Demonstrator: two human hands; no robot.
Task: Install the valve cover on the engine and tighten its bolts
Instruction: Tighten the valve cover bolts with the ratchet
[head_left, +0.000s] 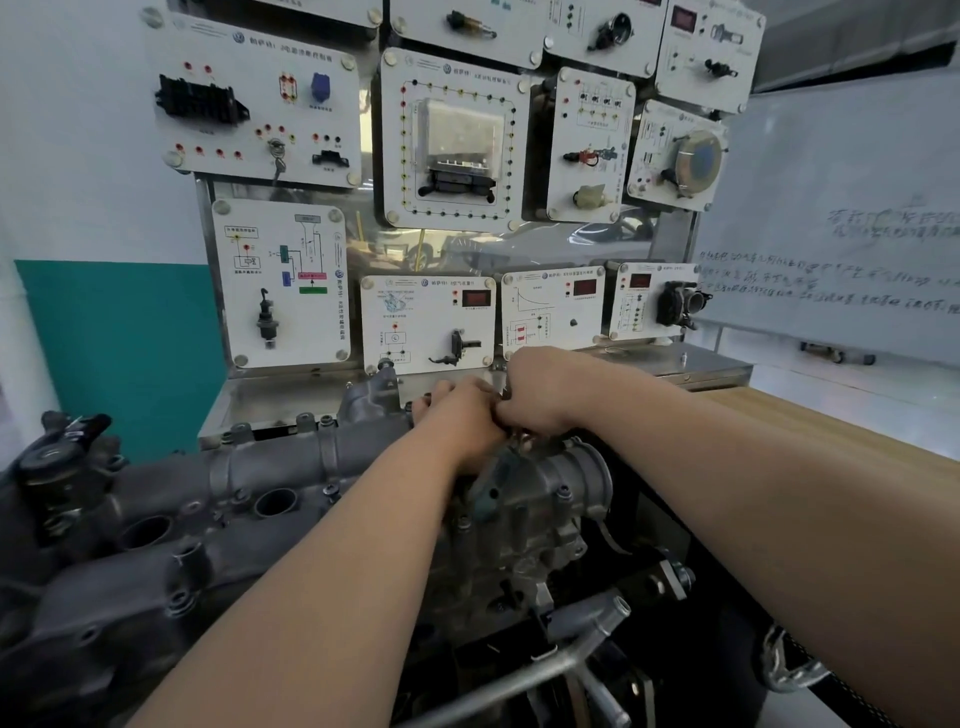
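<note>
Our left hand and right hand curl over something hidden at the far edge of the grey cast-metal valve cover; we should thread squarely before tightening.

Across the upper centre, steel board hung with white panels. On the upper left panel: black connector block, blue relay, key in a lock. At centre, clear box ringed by small sockets. Toward the upper right, round grey part. On the lower left panel, wiring diagram above a black sensor. Along the board's lower edge, three red displays, the rightmost just beside a black throttle body. Beneath the board, steel shelf. At the left edge, teal wall. At right, whiteboard with faint handwriting, above a wooden top. In the lower right corner, chain.
</note>
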